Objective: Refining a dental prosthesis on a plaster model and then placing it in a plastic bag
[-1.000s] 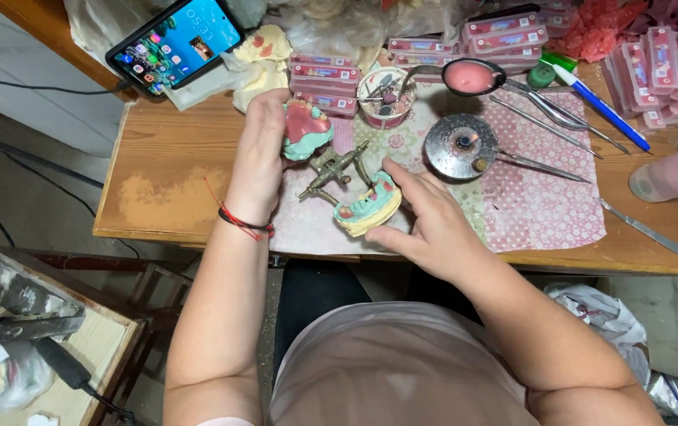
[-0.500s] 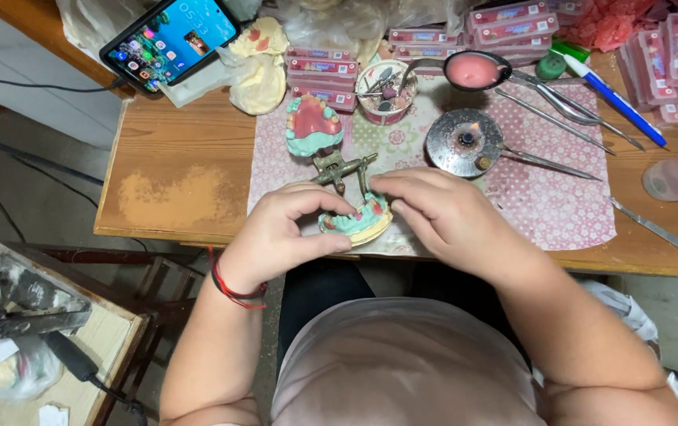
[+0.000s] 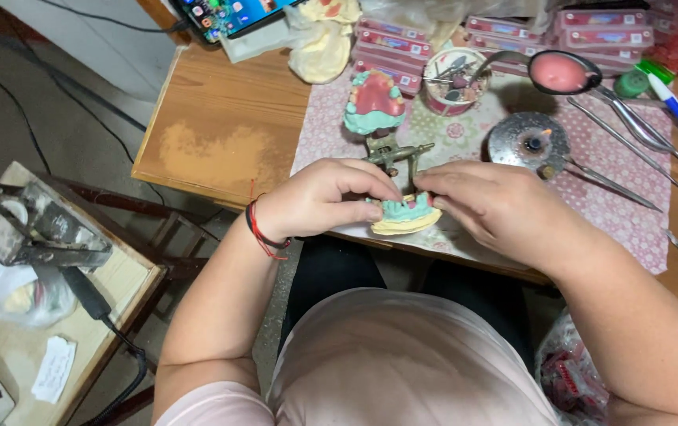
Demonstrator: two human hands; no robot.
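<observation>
- Head view, looking down: teal-and-cream dental cast on a plaster base [image 3: 404,214] pinched from both sides at the near edge of the pink patterned mat [image 3: 631,229].
- Left hand [image 3: 319,199] closed narrowly on the cast's left end, fingertips touching it; right hand [image 3: 497,207] closed on its right end, likewise touching.
- Long axis of the cast running left to right, between the two hands; neither hand nearer, both on it.
- Brass-coloured metal articulator frame [image 3: 394,154] rising just beyond the cast, carrying the second teal cast with a red wax palate [image 3: 372,104] farther from the body.
- Round metal spirit burner with a small flame [image 3: 530,142] beyond the right hand, near but apart from the cast.
- Steel spoon holding pink wax [image 3: 561,72] and long steel instruments [image 3: 631,126] farther right of the burner.
- Worn wooden table [image 3: 221,126] under the mat, bare to the left of the cast; cluttered low side table [image 3: 110,292] well apart, down left.
</observation>
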